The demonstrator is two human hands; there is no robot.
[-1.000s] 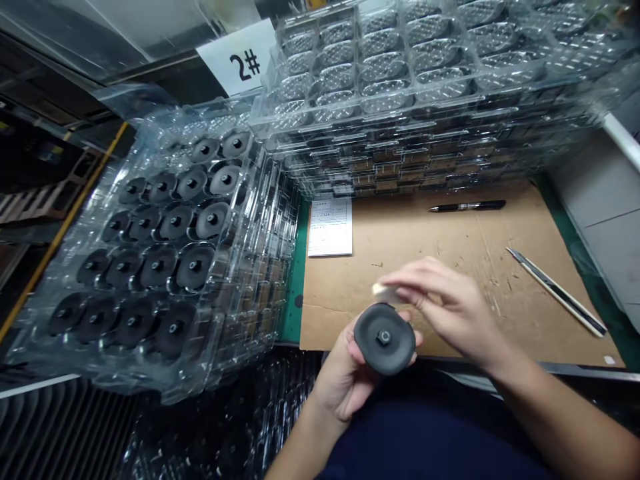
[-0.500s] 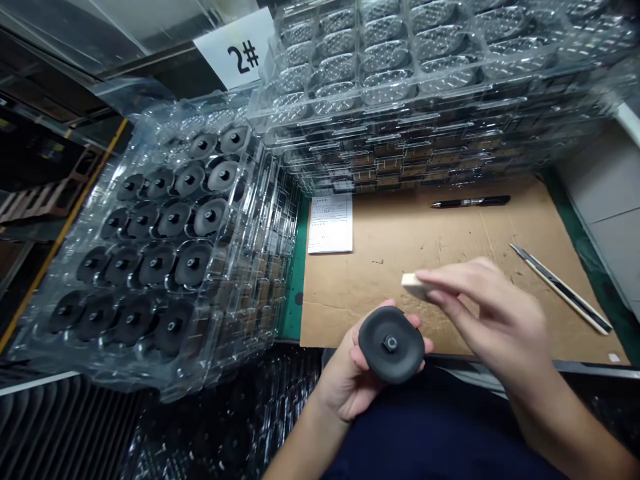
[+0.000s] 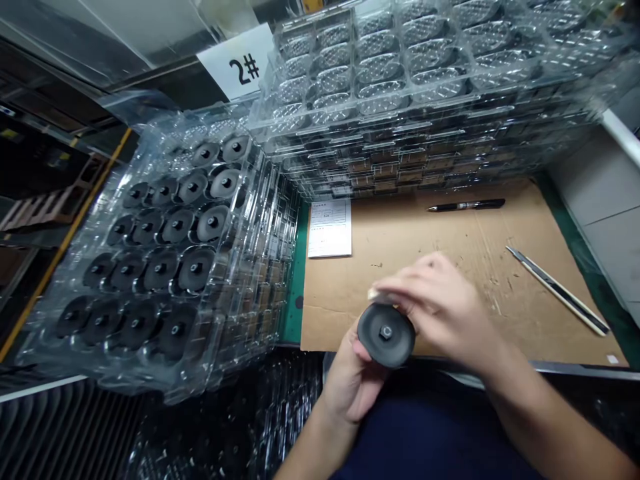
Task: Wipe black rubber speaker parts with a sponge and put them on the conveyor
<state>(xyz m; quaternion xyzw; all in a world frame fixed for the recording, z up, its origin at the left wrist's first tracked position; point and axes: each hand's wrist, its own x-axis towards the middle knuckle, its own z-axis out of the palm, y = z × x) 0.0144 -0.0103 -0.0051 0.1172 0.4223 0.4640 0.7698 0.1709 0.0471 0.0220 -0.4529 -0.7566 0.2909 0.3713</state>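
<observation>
A black, rounded disc-shaped part (image 3: 386, 350) with a small hexagonal stub at its centre rests in my left hand (image 3: 353, 383), whose fingers wrap round it from beneath. Pinched in my right hand (image 3: 445, 310) is a small cream-coloured block (image 3: 373, 293), mostly covered by the fingers and blurred. The block is at the disc's far edge; whether it touches the rim I cannot tell. Many like discs sit stub-up in the pockets of a clear plastic tray (image 3: 235, 220) to the left.
Stacked clear trays (image 3: 380, 143) line the back. On the cardboard sheet (image 3: 360, 300) lie a printed paper slip (image 3: 330, 228), a black pen (image 3: 466, 205) and a utility knife (image 3: 557, 290). A "2#" sign (image 3: 237, 61) stands behind the left tray stack.
My right hand has moved left with the cream block, from apart to the disc's far edge. The disc has tilted and shifted slightly in my left hand.
</observation>
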